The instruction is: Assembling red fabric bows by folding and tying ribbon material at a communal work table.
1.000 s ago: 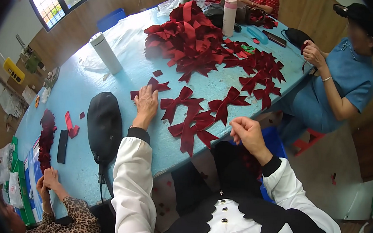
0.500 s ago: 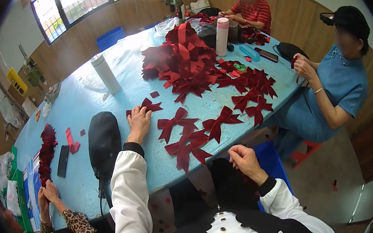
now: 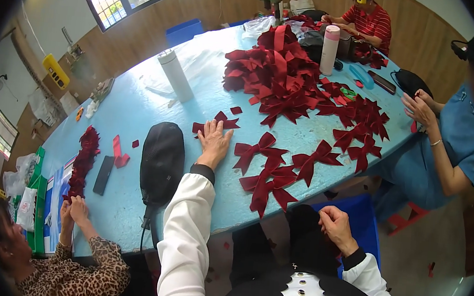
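My left hand lies with its fingers spread over a dark red velvet bow on the blue table, partly covering it. Off the table's near edge, my right hand is curled with thumb and fingers together; whether anything small is between them cannot be seen. Between the hands several red bows lie on the tabletop, among them one bow nearest my left hand and another bow farther right. A small red scrap rests just beyond the covered bow.
A large heap of red bows fills the far middle, with a white bottle to its left and a pink-capped bottle behind. A black pouch lies left of my arm. A blue bin stands below my right hand. Co-workers sit around.
The view has swung left, so the table's things appear farther right and more of the left co-worker shows. My left hand stays on the bow; my right hand remains curled.
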The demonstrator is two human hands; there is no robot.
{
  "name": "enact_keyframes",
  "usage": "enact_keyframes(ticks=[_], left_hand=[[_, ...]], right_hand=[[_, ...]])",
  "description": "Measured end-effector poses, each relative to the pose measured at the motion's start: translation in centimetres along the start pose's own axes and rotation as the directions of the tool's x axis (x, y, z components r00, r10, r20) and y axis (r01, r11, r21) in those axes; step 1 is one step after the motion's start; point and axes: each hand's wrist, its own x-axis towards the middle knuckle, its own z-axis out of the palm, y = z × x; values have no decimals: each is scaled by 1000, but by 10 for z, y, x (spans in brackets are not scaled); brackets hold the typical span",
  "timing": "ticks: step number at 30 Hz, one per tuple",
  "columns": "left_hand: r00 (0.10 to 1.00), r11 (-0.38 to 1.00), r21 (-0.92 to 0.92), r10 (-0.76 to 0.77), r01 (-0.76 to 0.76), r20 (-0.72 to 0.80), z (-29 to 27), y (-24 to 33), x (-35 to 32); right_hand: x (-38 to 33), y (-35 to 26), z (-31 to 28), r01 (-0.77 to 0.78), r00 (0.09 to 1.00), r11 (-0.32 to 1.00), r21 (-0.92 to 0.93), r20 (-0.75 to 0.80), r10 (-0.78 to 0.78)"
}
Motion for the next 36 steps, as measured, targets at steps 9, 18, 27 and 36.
enact_keyframes(ticks=[9,18,27,36], left_hand=[[986,997,45,-74,68,148,-13,-3,19],[978,979,-57,-200,197,-60,-12,-23,29],[959,996,26,88,-84,-271,-12,-36,23],[997,999,-20,-39,40,67,5,-10,40]], right_hand=[[-4,12,-5,-43,999,999,-30,-14,42],[-2,12,0,-80,997,996,-42,-9,80],[5,48,-1,47,999,987,-156,17,-45],[-41,112,27,1,992,950,-314,120,39]])
